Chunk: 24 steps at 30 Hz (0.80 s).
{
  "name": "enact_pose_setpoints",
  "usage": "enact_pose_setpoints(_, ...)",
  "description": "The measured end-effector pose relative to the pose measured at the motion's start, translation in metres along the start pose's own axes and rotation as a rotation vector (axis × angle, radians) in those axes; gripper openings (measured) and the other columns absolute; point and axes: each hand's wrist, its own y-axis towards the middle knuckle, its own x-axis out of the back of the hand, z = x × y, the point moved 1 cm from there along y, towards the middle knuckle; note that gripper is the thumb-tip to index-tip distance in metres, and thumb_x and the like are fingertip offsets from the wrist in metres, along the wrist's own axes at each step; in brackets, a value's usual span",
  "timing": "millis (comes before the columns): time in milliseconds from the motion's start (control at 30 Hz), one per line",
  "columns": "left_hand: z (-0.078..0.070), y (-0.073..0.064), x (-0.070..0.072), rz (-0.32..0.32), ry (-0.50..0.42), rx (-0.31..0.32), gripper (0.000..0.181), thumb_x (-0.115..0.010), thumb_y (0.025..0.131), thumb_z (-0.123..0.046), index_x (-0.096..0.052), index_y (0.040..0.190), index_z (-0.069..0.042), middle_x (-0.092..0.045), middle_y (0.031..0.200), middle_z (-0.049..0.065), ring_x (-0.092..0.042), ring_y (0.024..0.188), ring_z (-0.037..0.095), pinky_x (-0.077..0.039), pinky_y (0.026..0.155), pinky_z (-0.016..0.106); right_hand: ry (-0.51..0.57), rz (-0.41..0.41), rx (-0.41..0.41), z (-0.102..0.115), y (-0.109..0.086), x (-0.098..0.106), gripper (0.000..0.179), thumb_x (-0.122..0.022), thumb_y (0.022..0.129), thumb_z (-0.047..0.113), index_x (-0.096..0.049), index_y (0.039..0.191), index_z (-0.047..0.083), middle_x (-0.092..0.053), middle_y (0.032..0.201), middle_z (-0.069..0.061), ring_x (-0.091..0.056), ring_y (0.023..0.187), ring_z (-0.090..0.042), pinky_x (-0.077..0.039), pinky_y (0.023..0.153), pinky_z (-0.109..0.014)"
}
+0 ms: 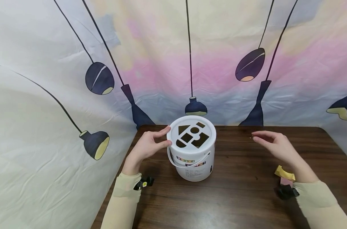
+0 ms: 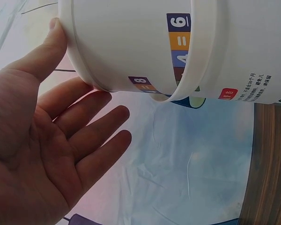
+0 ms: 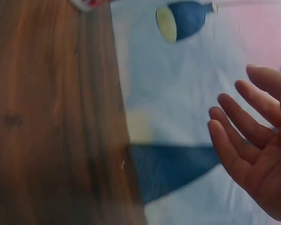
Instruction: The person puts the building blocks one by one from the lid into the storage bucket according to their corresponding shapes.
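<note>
A white bucket (image 1: 194,170) with a wire-like white handle (image 1: 173,160) stands upright on the table, its white lid (image 1: 187,121) in place. Several shaped holes are cut through the lid. At the left side of the rim, my left hand (image 1: 147,144) touches the lid's edge with thumb and index finger. Its other fingers stretch out below the rim in the left wrist view, palm (image 2: 37,154) in sight. To the right of the bucket, my right hand (image 1: 276,146) is held above the table, apart from everything, with loosely bent fingers (image 3: 239,112) and nothing in them.
Near the right wrist are a yellow arch-shaped block (image 1: 284,173) and a pink block (image 1: 286,182), partly hidden by the wrist camera. The dark wooden table (image 1: 233,197) ends at a hanging cloth (image 1: 219,82) printed with lamps.
</note>
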Motion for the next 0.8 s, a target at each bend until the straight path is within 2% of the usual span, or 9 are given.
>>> enact_pose_setpoints(167,0.000,0.000,0.000,0.002,0.000,-0.011,0.063,-0.085,0.095,-0.031,-0.061,0.151,-0.016,-0.058,0.153,-0.003,-0.053,0.143,0.018,-0.048,0.111,0.047,-0.012,0.082,-0.104,-0.030,-0.022,0.010,0.055,-0.067,0.106,0.049,-0.068,0.146,0.010,-0.067,0.141,-0.020,-0.065,0.118,-0.025,-0.055,0.079,-0.028)
enact_pose_setpoints(233,0.000,0.000,0.000,0.001,0.000,-0.010,0.063,-0.085,0.095,-0.030,-0.061,0.151,-0.016,-0.058,0.153,-0.002,-0.053,0.143,0.018,-0.047,0.113,0.047,0.011,0.117,-0.150,-0.040,-0.031,0.014,0.061,-0.067,0.105,0.049,-0.064,0.149,0.007,-0.065,0.143,-0.024,-0.064,0.120,-0.027,-0.057,0.080,-0.030)
enact_pose_setpoints(300,0.000,0.000,0.000,0.001,0.001,-0.009,0.063,-0.085,0.095,-0.030,-0.061,0.151,-0.016,-0.058,0.153,-0.002,-0.053,0.143,0.019,-0.048,0.113,0.048,0.027,0.137,-0.186,-0.050,-0.038,0.019,0.065,-0.068,0.105,0.049,-0.061,0.151,0.003,-0.063,0.144,-0.027,-0.065,0.117,-0.018,-0.058,0.080,-0.030)
enact_pose_setpoints(433,-0.001,-0.001,0.000,0.002,-0.002,0.000,0.063,-0.085,0.095,-0.031,-0.061,0.151,-0.016,-0.058,0.153,-0.003,-0.053,0.143,0.019,-0.048,0.112,0.048,0.018,0.165,-0.204,-0.068,-0.050,0.030,0.065,-0.068,0.107,0.042,-0.056,0.151,-0.005,-0.059,0.146,-0.033,-0.065,0.100,0.003,-0.060,0.078,-0.031)
enact_pose_setpoints(600,-0.001,-0.001,0.000,0.000,-0.008,0.001,0.063,-0.085,0.095,-0.031,-0.061,0.151,-0.016,-0.058,0.154,-0.002,-0.053,0.143,0.019,-0.048,0.112,0.048,-0.029,0.194,-0.242,-0.086,-0.059,0.036,0.068,-0.067,0.108,0.042,-0.053,0.151,-0.009,-0.056,0.146,-0.037,-0.067,0.095,-0.001,-0.061,0.075,-0.034)
enact_pose_setpoints(800,0.000,-0.001,0.000,-0.001,-0.012,-0.009,0.063,-0.085,0.095,-0.031,-0.060,0.152,-0.016,-0.057,0.154,-0.002,-0.054,0.142,0.020,-0.050,0.109,0.050,-0.044,0.210,-0.266,-0.101,-0.068,0.038,0.069,-0.068,0.107,0.040,-0.053,0.149,-0.012,-0.059,0.142,-0.037,-0.059,0.094,0.009,-0.060,0.074,-0.032)
